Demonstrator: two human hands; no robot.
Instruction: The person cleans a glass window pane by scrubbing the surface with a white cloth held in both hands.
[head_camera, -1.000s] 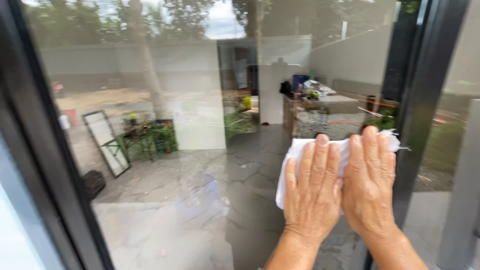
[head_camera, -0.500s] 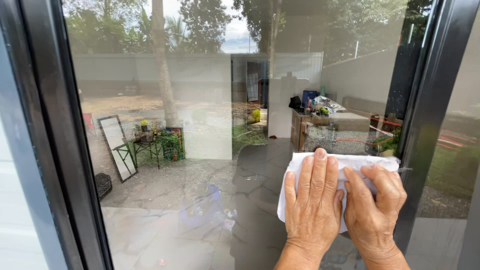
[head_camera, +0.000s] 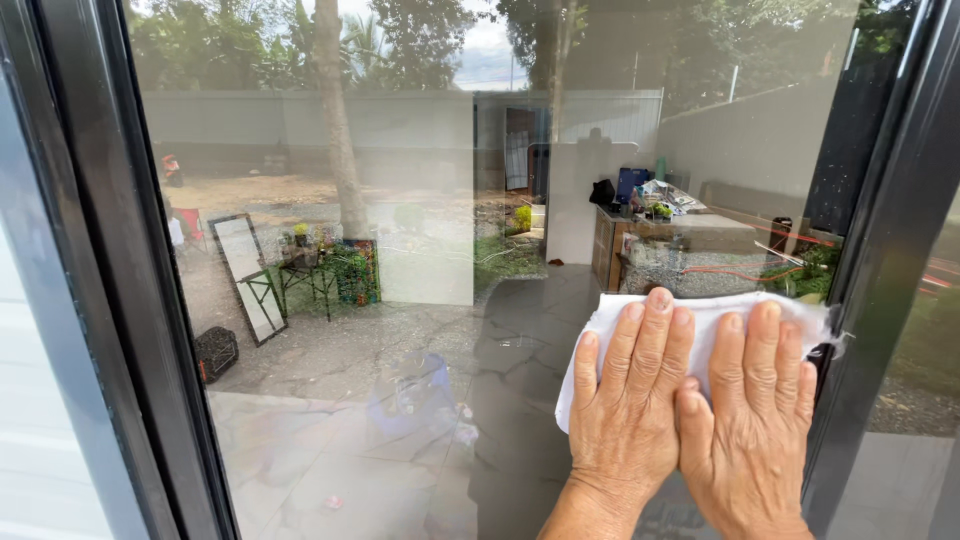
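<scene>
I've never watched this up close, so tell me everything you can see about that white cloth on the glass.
The white cloth looks like soft, thin fabric, folded or bunched into a rough rectangle. It lies flat against the glass pane, low down beside the dark right frame. The left hand and right hand press on it side by side, fingers spread upward, covering its lower part. Its top edge and left edge show.

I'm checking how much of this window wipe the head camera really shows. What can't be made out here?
- White cloth: its middle is hidden under the left hand and right hand.
- Right hand's wrist: cut off by the bottom edge.
- Glass pane: reflections mask any smears or dirt.
- Items on the reflected counter: too small to identify.
</scene>
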